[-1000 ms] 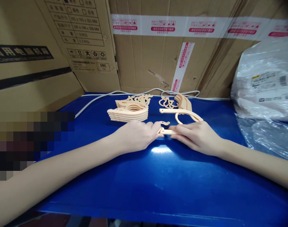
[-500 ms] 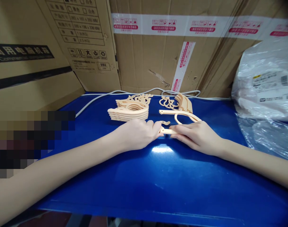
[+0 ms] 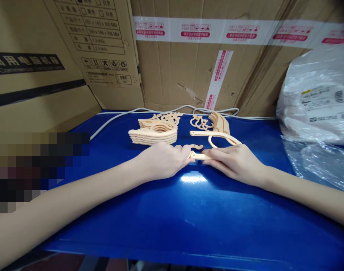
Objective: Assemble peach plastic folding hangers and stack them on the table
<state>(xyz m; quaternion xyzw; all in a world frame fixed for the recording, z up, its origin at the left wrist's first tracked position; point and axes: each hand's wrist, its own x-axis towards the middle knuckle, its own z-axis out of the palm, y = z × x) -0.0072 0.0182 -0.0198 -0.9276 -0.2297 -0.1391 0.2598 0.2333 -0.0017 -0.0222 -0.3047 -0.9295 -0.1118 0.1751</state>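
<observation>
My left hand [image 3: 166, 161] is closed in a pinch at the holed end of a cream plastic hanger arm [image 3: 199, 156]. My right hand [image 3: 236, 162] grips the same arm from the other side, its thumb and fingers pressed together. Most of what lies inside both hands is hidden. A small curved hanger hook [image 3: 198, 146] shows just past my left fingers; whether they hold it is unclear. Behind my right hand is another hanger arm with a loop [image 3: 205, 133]. A stack of hanger arms [image 3: 153, 136] sits beyond my left hand.
Loose hooks [image 3: 172, 117] lie behind the stack, with more hooks [image 3: 200, 122] and upright hanger arms [image 3: 221, 123] to the right. A white cable [image 3: 138, 110] runs along the back, before cardboard boxes [image 3: 174, 67]. Plastic-wrapped goods [image 3: 315, 98] occupy the right of the blue table [image 3: 188, 222].
Both hands stay almost in place. My left fingers have shifted very slightly left, and a little more of the arm's holed end shows.
</observation>
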